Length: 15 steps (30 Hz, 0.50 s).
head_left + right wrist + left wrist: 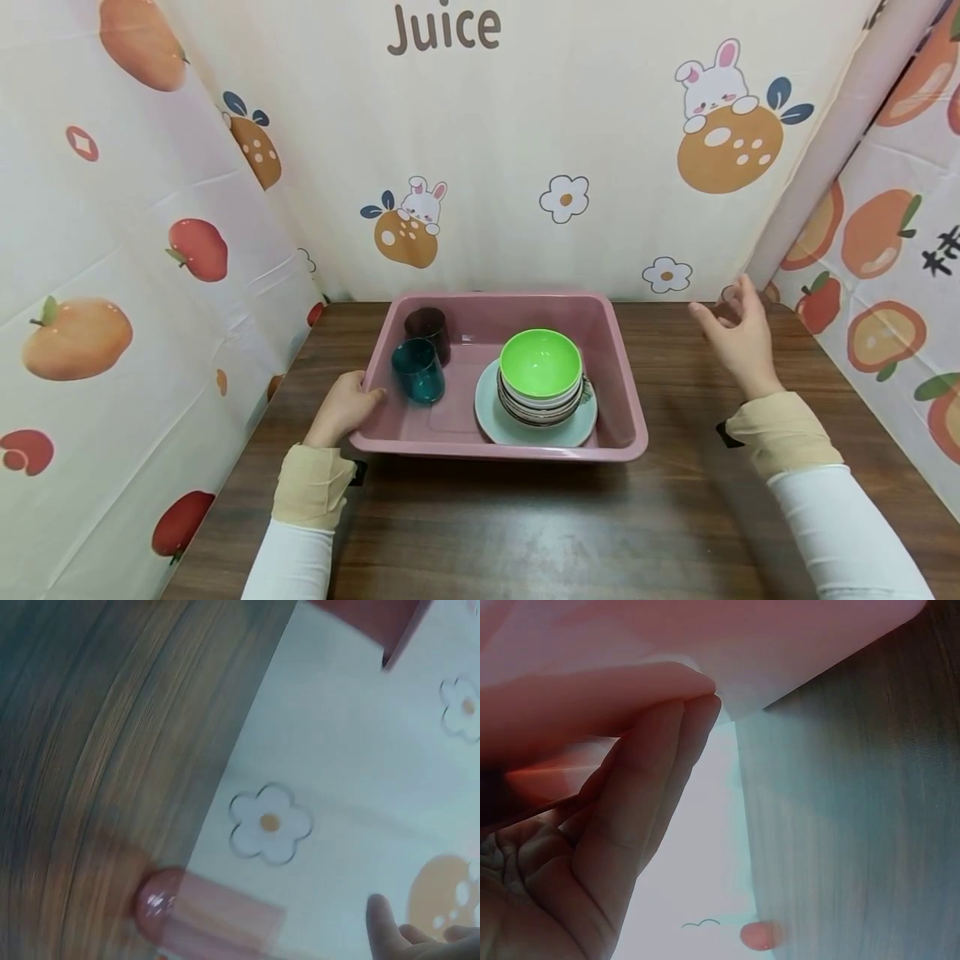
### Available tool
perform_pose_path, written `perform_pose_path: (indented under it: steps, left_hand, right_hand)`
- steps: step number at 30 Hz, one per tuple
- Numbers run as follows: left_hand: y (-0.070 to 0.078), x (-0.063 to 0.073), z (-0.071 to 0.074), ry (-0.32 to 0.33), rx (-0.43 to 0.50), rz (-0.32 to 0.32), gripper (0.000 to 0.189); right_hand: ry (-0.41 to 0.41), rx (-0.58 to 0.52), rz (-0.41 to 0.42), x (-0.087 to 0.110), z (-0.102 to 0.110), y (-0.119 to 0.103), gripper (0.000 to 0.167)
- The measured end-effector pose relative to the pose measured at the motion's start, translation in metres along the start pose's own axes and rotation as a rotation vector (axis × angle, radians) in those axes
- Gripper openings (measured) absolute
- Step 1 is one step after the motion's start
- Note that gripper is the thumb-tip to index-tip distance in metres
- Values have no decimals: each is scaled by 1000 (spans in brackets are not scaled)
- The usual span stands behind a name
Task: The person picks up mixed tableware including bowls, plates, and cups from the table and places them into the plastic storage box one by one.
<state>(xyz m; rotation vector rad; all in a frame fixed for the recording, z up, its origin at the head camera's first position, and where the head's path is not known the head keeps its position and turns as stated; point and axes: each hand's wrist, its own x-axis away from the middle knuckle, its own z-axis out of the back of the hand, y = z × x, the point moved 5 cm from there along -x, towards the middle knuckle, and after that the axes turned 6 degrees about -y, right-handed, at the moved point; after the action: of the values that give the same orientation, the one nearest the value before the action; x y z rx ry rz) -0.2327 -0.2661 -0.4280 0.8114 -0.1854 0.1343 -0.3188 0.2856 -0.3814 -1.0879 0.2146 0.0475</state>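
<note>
My left hand (pixel 343 408) grips the left rim of a pink plastic tub (pixel 491 451). In the left wrist view the fingers (pixel 649 772) lie against the tub's outer side, under the rim. Off to the right, my right hand (pixel 738 337) is raised near the back of the table, thumb and fingers spread apart. Close by it stands a clear pinkish cup (pixel 225 911), partly hidden behind that hand in the head view. The right wrist view shows the cup upright on the table, apart from the fingers (pixel 381 922).
Inside the tub are a teal cup (pixel 420 379) and a dark cup (pixel 431 323) at left. A green bowl (pixel 541 363) tops stacked bowls on a pale blue plate (pixel 487 412). The wooden table (pixel 525 533) backs onto a printed curtain (pixel 487 150).
</note>
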Motion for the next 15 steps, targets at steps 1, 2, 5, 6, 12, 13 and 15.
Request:
perform_pose_path:
  steps: [1,2,5,6,12,13,15]
  left_hand:
    - [0,0,0,-1,3,2,31]
    - [0,0,0,-3,5,2,31]
    - [0,0,0,-4,9,0,31]
    - [0,0,0,-4,10,-1,32]
    - [1,0,0,-2,2,-3,32]
    - [1,0,0,-2,1,-3,32]
    - [1,0,0,-2,0,-4,32]
  right_hand:
    - [9,-6,-4,-2,3,2,89]
    - [17,-13,-10,-3,6,5,89]
    - [41,-19,-40,-9,13,14,91]
    - [54,-10,-51,-11,15,18,92]
    - [143,127,-80,-23,25,40,99]
    - [155,147,-79,-25,26,42,101]
    - [170,163,-88,-30,28,48,104]
